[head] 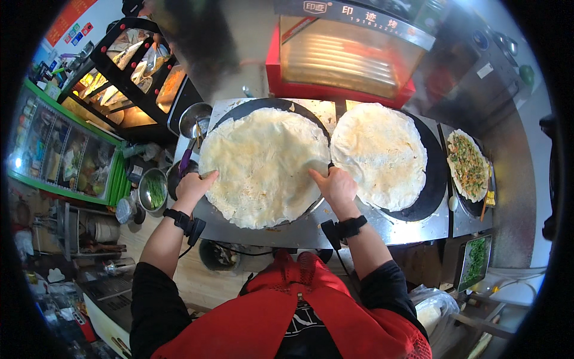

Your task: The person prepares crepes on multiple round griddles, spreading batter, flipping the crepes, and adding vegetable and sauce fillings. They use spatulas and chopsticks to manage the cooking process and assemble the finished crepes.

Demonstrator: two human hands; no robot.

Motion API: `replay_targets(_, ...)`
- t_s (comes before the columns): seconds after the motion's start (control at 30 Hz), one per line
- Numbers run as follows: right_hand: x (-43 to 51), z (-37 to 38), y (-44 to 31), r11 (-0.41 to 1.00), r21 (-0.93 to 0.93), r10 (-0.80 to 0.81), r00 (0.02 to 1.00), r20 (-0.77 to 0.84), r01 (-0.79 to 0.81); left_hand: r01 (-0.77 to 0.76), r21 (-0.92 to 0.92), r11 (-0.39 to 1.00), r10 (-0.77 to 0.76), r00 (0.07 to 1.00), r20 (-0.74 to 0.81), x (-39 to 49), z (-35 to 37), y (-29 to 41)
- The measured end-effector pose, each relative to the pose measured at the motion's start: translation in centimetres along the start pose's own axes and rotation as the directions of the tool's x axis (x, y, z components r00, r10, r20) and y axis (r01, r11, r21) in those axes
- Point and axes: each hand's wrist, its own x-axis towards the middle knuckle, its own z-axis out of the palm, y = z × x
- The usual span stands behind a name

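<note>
A large thin flatbread [264, 179] lies over the left round black griddle [264, 105], its near edge reaching past the plate. My left hand [193, 186] grips its left edge, thumb on top. At its right edge my right hand [335, 184] holds on in the same way, thumb uppermost; the fingers beneath are hidden. A second flatbread [381, 157] rests on the middle griddle [432, 166], just right of my right hand. On the far right griddle [477, 208] lies a flatbread topped with a chopped vegetable filling [467, 166].
A red-framed heated glass cabinet [341, 58] stands behind the griddles. Left are a metal bowl [196, 119], a purple-handled utensil [184, 161], a bowl of long greens [153, 190] and a green-framed display fridge [67, 148]. A tray of chopped greens [475, 260] is lower right.
</note>
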Motion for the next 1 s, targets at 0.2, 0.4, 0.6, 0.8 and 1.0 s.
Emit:
replay_targets(0.2, -0.6, -0.1, -0.1, 1.0, -0.024, 0.003, 1.0, 0.031, -0.002, 0.006, 0.013, 1.0, -0.006, 1.0, -0.006, -1.1, -0.1, -0.2)
replay_targets(0.4, -0.5, 0.0, -0.1, 0.999, 0.039, -0.013, 0.997, -0.07, 0.016, -0.02, -0.005, 1.0, 0.019, 0.999, -0.048, -1.1, -0.2, -0.1)
replay_targets(0.6, -0.4, -0.1, 0.1, 0.999, 0.04, -0.008, 0.999, -0.032, 0.009, -0.011, -0.001, 1.0, 0.011, 0.997, -0.073, -1.4, -0.6, 0.0)
replay_targets(0.8, -0.2, -0.1, 0.8, 0.997, 0.065, 0.038, 0.996, 0.079, -0.043, -0.022, 0.022, 1.0, 0.023, 0.999, -0.026, -1.0, 0.0, 0.4)
replay_targets(1.0, -0.9, -2.5, 3.6, 0.975, 0.212, 0.075, 0.997, -0.012, -0.071, -0.088, 0.119, 0.989, 0.107, 0.982, -0.159, -1.8, -1.4, 4.4)
